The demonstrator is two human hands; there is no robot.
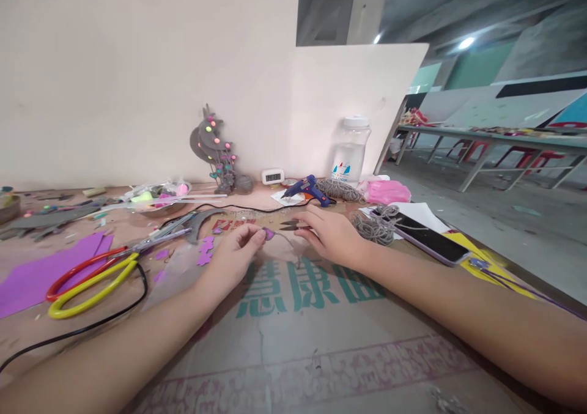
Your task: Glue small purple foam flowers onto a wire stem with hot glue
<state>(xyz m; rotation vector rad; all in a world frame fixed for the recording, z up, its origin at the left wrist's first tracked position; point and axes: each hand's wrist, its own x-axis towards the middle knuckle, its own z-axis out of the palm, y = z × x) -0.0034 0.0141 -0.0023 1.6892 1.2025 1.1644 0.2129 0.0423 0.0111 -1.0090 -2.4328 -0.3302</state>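
Between its fingertips my left hand [237, 249] pinches a small purple piece [268, 234], from which a thin grey cord [288, 243] trails to the right. My right hand [328, 233] is closed round small dark-bladed snips [290, 225], whose tips point left toward the purple piece. The blades look slightly apart and do not touch the piece. Both hands are over the printed cardboard [293, 340]. Purple cut-out shapes [206, 251] lie left of my left hand.
Large red-and-yellow scissors [94, 285] and purple sheets [55, 273] lie left. Behind the hands are a blue glue gun [308, 188], a water bottle [350, 151], a small clock [273, 176] and a decorated grey moon [211, 142]. Grey yarn [378, 225] and a phone [424, 236] lie right.
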